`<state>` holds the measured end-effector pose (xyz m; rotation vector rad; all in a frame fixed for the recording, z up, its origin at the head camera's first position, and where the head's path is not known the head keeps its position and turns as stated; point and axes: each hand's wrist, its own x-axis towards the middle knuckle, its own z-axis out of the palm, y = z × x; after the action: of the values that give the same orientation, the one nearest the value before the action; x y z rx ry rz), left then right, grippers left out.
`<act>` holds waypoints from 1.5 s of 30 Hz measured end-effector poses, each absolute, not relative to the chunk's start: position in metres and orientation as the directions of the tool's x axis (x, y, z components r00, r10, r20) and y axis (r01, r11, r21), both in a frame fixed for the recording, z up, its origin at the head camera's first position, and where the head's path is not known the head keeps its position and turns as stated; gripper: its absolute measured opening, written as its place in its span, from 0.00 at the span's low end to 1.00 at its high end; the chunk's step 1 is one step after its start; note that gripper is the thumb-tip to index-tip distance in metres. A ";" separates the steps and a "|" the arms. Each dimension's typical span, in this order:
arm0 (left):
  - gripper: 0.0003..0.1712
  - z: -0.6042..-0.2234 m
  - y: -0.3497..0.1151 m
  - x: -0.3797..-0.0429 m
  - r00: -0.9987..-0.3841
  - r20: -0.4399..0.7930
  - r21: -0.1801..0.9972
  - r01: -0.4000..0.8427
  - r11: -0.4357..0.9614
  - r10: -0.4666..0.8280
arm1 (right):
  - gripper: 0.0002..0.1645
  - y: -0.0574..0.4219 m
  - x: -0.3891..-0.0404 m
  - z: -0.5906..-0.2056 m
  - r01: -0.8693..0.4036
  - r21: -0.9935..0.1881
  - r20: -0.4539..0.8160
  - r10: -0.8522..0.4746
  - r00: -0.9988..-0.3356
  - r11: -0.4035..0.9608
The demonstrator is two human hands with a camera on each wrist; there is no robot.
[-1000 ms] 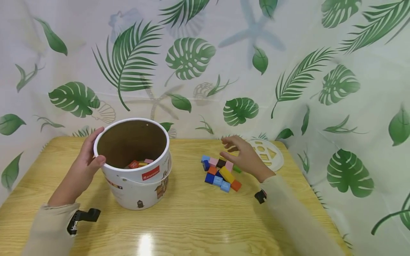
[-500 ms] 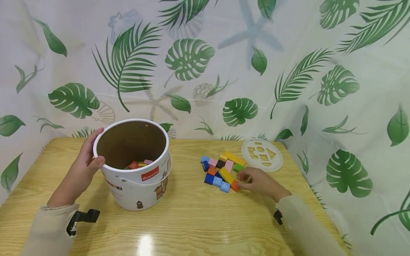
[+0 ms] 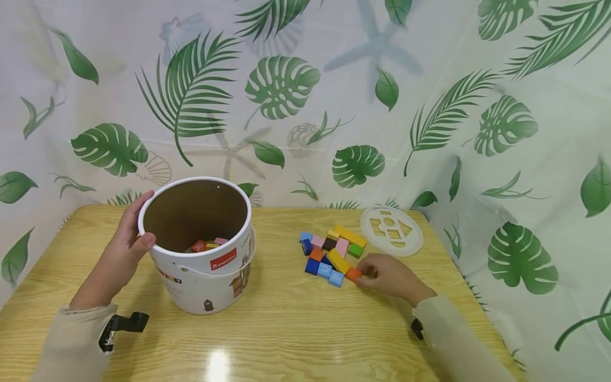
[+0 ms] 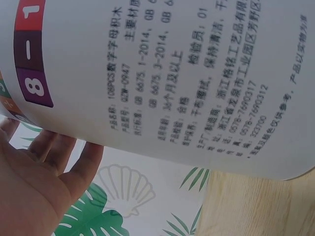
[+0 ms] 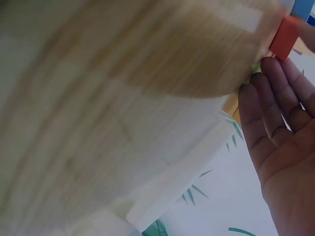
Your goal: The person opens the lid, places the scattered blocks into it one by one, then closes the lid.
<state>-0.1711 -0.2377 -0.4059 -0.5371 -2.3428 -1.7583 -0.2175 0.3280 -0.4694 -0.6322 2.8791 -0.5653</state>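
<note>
My left hand holds a white bucket by its left side, the thumb over the rim. In the left wrist view its fingers lie against the printed bucket wall. A few blocks, one a red block, show at the bucket's bottom. At the right, my right hand pinches an orange block at the near right edge of a cluster of coloured blocks. The right wrist view has this orange block between thumb and fingers. Beside it lie a yellow block and a light blue block.
Behind the right hand, a white round lid with cut-out shapes lies on the wooden table. A green block and a long yellow block lie close to it. A leaf-patterned sheet hangs behind the table.
The right hand has come down from above the blocks to their near right edge and taken hold of the orange block. The left hand and bucket have stayed put.
</note>
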 end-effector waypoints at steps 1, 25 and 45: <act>0.43 -0.406 -0.238 -0.171 -0.922 0.339 0.893 0.378 0.243 0.186 | 0.12 0.328 -0.218 -0.468 -0.373 -0.376 -0.047 -0.419 -0.907 0.849; 0.42 -0.406 -0.238 -0.172 -0.925 0.332 0.895 0.371 0.248 0.187 | 0.15 0.327 -0.225 -0.457 -0.328 -0.280 -0.068 -0.360 -0.930 0.902; 0.43 -0.405 -0.239 -0.172 -0.934 0.315 0.890 0.352 0.289 0.167 | 0.17 0.328 -0.229 -0.459 -0.286 -0.292 -0.093 -0.325 -0.941 0.913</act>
<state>-0.1717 -0.2389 -0.4051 -0.4849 -2.3883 -1.7152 -0.2292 0.3279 -0.4587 -0.4714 2.9349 -0.4166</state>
